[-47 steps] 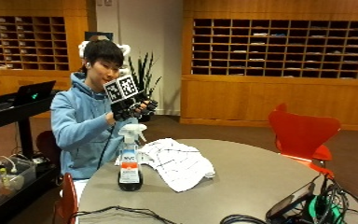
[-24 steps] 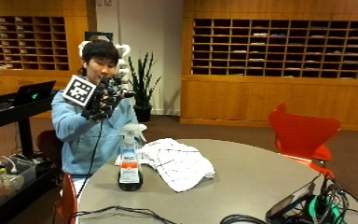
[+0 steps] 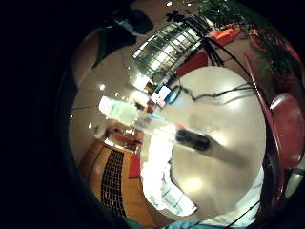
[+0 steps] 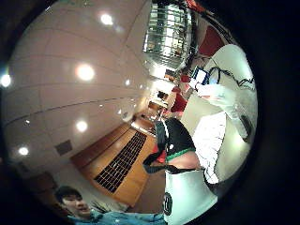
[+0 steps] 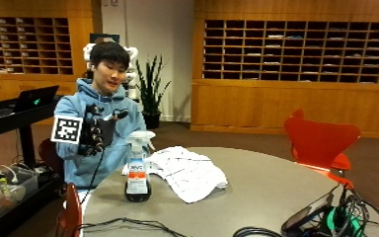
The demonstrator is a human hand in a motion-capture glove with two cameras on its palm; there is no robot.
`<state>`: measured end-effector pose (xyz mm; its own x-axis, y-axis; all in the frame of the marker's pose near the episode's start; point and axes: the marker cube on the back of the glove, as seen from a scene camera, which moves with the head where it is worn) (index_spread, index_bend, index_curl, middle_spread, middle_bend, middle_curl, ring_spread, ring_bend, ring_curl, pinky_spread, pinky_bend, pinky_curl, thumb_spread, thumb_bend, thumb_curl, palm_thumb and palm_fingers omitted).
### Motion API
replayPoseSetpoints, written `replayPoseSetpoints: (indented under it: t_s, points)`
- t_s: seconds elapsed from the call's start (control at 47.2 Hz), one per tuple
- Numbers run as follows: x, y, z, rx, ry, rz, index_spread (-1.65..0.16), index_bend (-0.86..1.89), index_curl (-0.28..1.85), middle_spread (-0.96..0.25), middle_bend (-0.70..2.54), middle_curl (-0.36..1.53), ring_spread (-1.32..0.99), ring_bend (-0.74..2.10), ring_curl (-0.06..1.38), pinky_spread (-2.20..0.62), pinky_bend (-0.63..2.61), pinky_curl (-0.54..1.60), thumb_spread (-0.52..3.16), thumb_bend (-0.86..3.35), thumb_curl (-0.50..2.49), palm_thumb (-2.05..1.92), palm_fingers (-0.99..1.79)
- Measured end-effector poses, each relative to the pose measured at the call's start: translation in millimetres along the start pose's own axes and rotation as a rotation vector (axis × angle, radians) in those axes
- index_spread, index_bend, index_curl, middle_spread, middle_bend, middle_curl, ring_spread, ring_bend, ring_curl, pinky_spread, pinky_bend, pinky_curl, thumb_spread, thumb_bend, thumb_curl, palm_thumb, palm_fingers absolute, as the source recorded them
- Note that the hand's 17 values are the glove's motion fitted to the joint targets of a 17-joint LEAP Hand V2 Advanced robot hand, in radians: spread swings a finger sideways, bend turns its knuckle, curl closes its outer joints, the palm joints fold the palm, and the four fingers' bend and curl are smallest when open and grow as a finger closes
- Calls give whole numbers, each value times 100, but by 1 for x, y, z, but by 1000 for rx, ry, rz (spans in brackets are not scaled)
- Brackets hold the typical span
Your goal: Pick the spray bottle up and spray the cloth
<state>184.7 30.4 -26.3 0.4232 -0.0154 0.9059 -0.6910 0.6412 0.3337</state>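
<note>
The gloved right hand hangs in the air at chest height, just left of the spray bottle and a little above its body, holding nothing. Whether its fingers are spread or curled cannot be told from the outside view, since the back of the glove faces the camera. It sits level with the bottle's white trigger head, which suits a sideways reach to the neck; that looks like the step in hand, with the pickup not yet made.

The spray bottle stands upright on the round table, near the edge closest to the person, untouched. Its nozzle appears to point toward the cloth, so little turning should be needed once it is lifted.

The cloth, white with a thin check, lies crumpled and partly spread on the table just right of the bottle, close enough to catch the spray. In the little-finger palm view the bottle lies across the cloth.
</note>
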Motion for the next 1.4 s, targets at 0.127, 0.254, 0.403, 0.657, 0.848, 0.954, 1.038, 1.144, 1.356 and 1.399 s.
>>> replayPoseSetpoints:
  t_s: [0.127,0.254,0.403,0.657,0.848,0.954,1.038,1.144,1.356,1.399]
  points:
    - [12,-1,1,-88,-24,9,-22,9,19,2,21,34,10,44,30,26,52,36,100,-3,39,73,27]
    - [22,-2,13,-128,-117,13,-22,9,18,3,19,34,10,45,30,26,55,36,99,-3,40,73,21]
    - [27,-9,31,-57,-144,60,-23,10,17,5,19,34,11,45,30,26,58,37,97,-3,40,72,18]
    - [40,-16,44,-58,-145,102,-21,10,17,6,20,34,11,48,30,25,60,37,96,-3,41,73,16]
    - [53,-20,54,-139,-109,91,-20,10,16,8,21,35,13,48,30,25,61,37,95,-3,40,73,13]
    - [61,-21,60,-157,-84,74,-19,10,16,9,21,35,13,47,30,25,61,37,94,-3,40,72,10]
    - [62,-25,65,-180,-70,153,-19,10,16,11,21,35,14,47,30,25,62,37,94,-3,39,71,9]
    - [64,-28,72,-160,-52,165,-18,10,16,11,23,35,14,48,30,25,61,36,93,-3,38,70,11]
    - [65,-26,83,-163,-41,126,-18,9,15,8,29,36,9,56,31,23,58,35,93,-3,37,71,24]
    - [64,-27,83,-164,-22,151,-19,9,15,6,30,37,8,57,32,23,56,34,93,-3,37,71,27]
